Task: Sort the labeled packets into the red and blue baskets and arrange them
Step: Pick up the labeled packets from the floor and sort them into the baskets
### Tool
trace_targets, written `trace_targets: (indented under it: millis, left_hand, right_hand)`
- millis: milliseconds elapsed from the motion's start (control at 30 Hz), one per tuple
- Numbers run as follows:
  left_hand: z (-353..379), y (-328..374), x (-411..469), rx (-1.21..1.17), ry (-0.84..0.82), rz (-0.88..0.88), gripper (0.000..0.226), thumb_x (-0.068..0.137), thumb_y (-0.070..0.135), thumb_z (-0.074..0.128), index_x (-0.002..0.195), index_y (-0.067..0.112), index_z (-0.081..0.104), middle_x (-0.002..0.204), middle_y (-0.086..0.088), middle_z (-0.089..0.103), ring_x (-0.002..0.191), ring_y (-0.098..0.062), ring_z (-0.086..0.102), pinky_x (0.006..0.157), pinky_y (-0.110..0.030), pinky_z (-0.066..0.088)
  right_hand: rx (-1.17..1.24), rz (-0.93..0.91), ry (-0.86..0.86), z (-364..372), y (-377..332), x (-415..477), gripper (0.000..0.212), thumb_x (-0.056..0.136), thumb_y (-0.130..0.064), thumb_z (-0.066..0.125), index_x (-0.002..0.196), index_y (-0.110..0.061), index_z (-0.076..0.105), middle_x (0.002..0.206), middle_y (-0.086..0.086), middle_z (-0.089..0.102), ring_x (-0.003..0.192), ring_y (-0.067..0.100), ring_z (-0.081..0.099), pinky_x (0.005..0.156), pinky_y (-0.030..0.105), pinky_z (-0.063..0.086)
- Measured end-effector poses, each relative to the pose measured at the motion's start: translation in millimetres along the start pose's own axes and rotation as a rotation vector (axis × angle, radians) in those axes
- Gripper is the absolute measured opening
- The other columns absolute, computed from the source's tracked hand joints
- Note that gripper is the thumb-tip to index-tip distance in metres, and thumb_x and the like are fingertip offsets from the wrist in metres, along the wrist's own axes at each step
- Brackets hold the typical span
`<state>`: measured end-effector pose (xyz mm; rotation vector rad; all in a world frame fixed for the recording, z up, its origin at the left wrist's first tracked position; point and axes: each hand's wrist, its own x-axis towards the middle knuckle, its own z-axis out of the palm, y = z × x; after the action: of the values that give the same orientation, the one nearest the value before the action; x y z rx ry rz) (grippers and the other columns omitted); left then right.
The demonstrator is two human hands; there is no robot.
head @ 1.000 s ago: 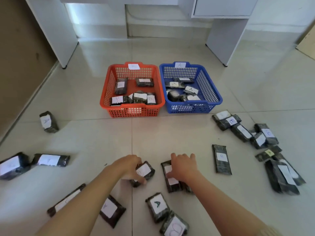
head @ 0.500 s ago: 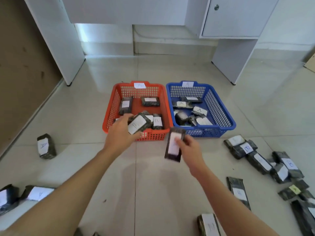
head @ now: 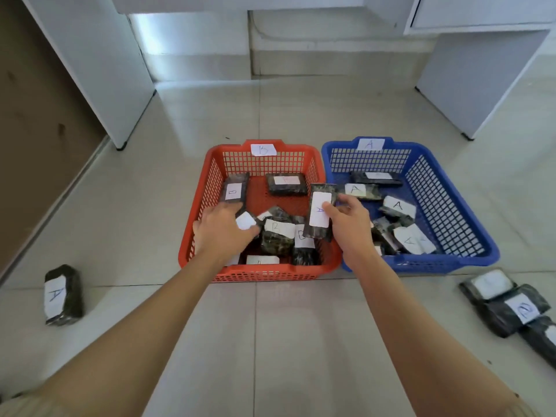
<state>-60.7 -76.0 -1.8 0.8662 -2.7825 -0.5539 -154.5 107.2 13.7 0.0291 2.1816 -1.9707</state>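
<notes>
A red basket (head: 210,188) tagged B and a blue basket (head: 457,206) tagged A stand side by side on the tiled floor, each holding several dark packets with white labels. My left hand (head: 222,233) is inside the red basket, closed on a dark packet (head: 247,221) whose label letter is hidden. My right hand (head: 349,224) holds a packet labeled A (head: 319,212) upright over the two baskets' shared edge.
One loose packet marked A (head: 62,294) stands on the floor at the left. Other packets (head: 508,305) lie in a row at the right. White cabinet legs (head: 120,85) rise behind the baskets, and a brown wall runs along the left.
Both hands have carried their packets forward from in front of the baskets: the left is now inside the red basket, the right over the edge between baskets. The camera moved closer.
</notes>
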Motion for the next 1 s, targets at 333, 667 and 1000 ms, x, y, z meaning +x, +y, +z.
trace_targets:
  millis: [333, 667, 1000]
  left_hand:
    - [65, 135, -21, -0.184, -0.226, 0.267, 0.059, 0.093, 0.054, 0.038, 0.146, 0.034, 0.022, 0.153, -0.009, 0.019, 0.136, -0.029, 0.021, 0.106, -0.042, 0.029]
    - [83, 143, -25, -0.149, -0.168, 0.239, 0.049, 0.098, 0.032, 0.038, 0.146, 0.030, 0.025, 0.152, -0.013, 0.018, 0.136, -0.028, 0.022, 0.102, -0.039, 0.035]
    - [58, 118, -56, -0.038, 0.086, 0.295, 0.039, 0.094, 0.037, 0.042, 0.125, 0.016, 0.056, 0.125, -0.004, 0.058, 0.114, -0.027, 0.051, 0.088, -0.042, 0.042]
  right_hand:
    - [-0.341, 0.054, 0.259, -103, 3, 64, 0.018, 0.086, -0.016, 0.062, 0.101, -0.016, 0.052, 0.094, 0.003, 0.058, 0.081, 0.023, 0.062, 0.078, 0.047, 0.055]
    - [-1.113, -0.011, -0.056, -113, 29, 85, 0.026, 0.084, -0.019, 0.067, 0.106, -0.008, 0.057, 0.106, 0.012, 0.062, 0.094, 0.032, 0.062, 0.077, 0.035, 0.051]
    - [-1.148, -0.599, 0.180, -90, 17, -8, 0.033, 0.091, -0.029, 0.047, 0.103, -0.004, 0.065, 0.104, 0.015, 0.060, 0.098, 0.035, 0.054, 0.076, 0.043, 0.046]
